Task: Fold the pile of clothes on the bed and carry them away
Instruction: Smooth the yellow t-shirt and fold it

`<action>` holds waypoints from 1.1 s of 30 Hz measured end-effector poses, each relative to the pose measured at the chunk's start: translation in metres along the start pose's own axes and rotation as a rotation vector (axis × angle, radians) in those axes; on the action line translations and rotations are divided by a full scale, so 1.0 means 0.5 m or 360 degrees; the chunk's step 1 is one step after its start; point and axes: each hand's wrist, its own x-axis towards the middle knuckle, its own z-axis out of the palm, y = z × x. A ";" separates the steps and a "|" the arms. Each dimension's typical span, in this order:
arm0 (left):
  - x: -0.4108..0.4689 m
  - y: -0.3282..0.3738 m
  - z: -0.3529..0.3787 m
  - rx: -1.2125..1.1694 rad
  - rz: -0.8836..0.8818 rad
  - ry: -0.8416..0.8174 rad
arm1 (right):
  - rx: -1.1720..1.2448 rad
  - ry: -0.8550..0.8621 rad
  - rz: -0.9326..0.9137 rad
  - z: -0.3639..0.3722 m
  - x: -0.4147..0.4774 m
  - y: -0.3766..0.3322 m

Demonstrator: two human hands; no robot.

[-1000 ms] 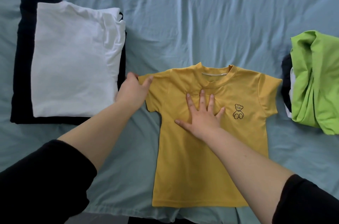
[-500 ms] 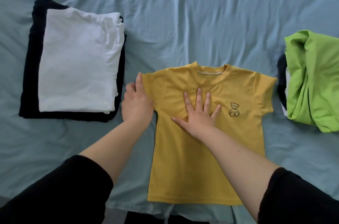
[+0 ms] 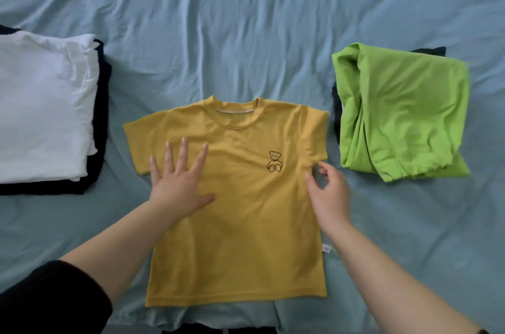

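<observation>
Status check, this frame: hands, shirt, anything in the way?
Left hand flat on yellow T-shirt, shirt spread unfolded. Right hand at shirt's right edge, grip unclear. Green garment beside, apart.

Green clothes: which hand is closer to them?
Right. The right hand is at the yellow shirt on the side facing the green clothes; the left hand lies flat on its other side.

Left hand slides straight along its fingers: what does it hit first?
The left hand lies flat on the yellow T-shirt; straight on it crosses the shoulder beside the collar, then bare bed sheet. No other garment seems in line.
</observation>
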 end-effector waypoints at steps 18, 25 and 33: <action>0.248 0.370 -0.052 0.0248 0.0450 0.0079 | 0.1192 -0.0009 0.0733 0.018 0.106 0.038; 0.071 0.271 0.003 0.0178 0.0768 0.0327 | 0.0685 -0.0009 0.0580 -0.029 0.004 0.082; -0.240 0.121 0.181 0.0041 0.0976 0.0015 | -0.0880 -0.0699 -0.1326 -0.029 -0.254 0.203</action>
